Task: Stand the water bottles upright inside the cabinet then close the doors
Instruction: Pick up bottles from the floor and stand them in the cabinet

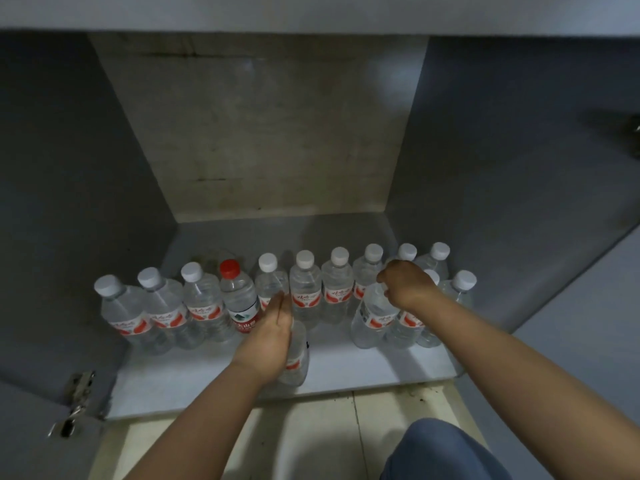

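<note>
Several clear water bottles with white caps stand in a row (304,289) across the grey cabinet floor (194,375); one has a red cap (239,299). My left hand (270,341) is wrapped around a bottle (296,362) in front of the row, near the floor's front edge. My right hand (408,285) grips the top of a slightly tilted bottle (372,317) in a front group at the right. That bottle's cap is hidden under my fingers.
The cabinet doors stand open at both sides, with a metal hinge (78,396) at the lower left. Pale floor tiles (322,438) lie in front of the cabinet. My knee in blue trousers (443,452) is at the bottom right.
</note>
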A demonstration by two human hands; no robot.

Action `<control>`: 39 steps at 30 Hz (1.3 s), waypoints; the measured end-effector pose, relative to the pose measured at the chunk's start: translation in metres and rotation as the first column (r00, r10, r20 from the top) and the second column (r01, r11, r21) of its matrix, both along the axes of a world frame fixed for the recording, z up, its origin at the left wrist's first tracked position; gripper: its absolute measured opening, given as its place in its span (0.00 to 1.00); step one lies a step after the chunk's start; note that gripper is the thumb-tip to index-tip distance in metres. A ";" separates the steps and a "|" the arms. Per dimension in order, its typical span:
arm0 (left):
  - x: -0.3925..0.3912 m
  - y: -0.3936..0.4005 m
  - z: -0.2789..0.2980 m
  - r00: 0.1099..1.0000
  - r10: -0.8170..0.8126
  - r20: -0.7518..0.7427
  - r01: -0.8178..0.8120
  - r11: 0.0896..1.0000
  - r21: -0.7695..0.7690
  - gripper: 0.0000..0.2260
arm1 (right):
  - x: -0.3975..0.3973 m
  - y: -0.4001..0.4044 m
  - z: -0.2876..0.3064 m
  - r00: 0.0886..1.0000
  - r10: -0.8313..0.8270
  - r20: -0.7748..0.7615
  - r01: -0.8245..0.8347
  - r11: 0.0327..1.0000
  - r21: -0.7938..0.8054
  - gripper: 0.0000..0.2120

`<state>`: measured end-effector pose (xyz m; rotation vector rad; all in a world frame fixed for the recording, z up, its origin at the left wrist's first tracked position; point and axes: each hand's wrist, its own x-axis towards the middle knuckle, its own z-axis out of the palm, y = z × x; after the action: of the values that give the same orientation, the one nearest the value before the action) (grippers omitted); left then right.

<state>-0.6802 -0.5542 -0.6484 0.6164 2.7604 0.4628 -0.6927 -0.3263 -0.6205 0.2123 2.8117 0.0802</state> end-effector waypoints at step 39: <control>-0.030 0.082 -0.009 0.934 -0.187 -0.303 0.177 0.982 -0.060 0.17 | 0.025 0.011 -0.042 0.818 0.174 -0.548 -0.196 0.980 0.018 0.22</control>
<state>-0.7097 -0.4726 -0.6573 1.0043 2.9512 0.3015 -0.6679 -0.3149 -0.6625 -0.0676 3.4018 0.0058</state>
